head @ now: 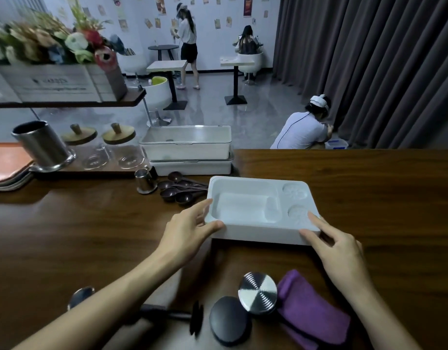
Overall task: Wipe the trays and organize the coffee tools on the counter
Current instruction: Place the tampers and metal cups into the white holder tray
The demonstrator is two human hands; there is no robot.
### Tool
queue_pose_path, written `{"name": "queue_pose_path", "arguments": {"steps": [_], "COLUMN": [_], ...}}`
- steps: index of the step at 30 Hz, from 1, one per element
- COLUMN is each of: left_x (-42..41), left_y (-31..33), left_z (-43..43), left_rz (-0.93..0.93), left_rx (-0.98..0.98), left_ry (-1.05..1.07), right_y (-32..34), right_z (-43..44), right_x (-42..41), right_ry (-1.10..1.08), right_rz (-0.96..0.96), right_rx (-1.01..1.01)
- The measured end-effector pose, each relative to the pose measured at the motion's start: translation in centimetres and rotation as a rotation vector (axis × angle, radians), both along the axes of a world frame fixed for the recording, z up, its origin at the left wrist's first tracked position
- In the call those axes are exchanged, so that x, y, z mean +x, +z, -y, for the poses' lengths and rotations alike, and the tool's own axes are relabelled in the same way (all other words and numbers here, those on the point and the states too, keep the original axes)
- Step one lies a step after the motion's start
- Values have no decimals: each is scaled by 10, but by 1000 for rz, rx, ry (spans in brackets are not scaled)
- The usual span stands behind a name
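A white moulded tray (245, 188) with one long recess and two round ones lies on the brown counter (91, 236). My left hand (190, 228) pinches its near left corner, thumb along the front edge and fingers on the side. At the near right corner my right hand (336, 246) pinches the rim the same way. Close to me lie a folded purple cloth (311, 314), a ridged silver disc (257, 292), a black round disc (229, 320) and a black-handled tool (172, 315), partly hidden by my left arm.
Several brown measuring spoons (180, 192) and a small steel cup (144, 181) lie left of the tray. Behind stand two stacked white lidded boxes (187, 150), two glass jars with wooden lids (99, 147), a steel canister (44, 147) and orange trays (8, 165). People occupy the room beyond.
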State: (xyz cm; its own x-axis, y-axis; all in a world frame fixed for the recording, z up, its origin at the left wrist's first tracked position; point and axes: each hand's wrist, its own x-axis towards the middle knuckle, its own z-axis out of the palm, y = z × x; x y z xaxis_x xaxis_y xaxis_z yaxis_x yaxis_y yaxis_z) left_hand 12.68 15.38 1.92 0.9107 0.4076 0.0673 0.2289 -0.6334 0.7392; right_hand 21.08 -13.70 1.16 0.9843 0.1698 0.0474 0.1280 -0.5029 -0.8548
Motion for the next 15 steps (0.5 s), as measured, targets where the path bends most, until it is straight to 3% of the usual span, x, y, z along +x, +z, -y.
{"name": "queue_pose_path", "arguments": {"steps": [15], "left_x": [-104], "left_y": [0], "left_z": [-64], "left_rz": [-72], "left_rx": [23], "left_ry": [-43], "right_y": [-19], "right_z": [-42], "right_x": [-70], "right_ry": [96], "right_rz": [20], "right_rx": [1]}}
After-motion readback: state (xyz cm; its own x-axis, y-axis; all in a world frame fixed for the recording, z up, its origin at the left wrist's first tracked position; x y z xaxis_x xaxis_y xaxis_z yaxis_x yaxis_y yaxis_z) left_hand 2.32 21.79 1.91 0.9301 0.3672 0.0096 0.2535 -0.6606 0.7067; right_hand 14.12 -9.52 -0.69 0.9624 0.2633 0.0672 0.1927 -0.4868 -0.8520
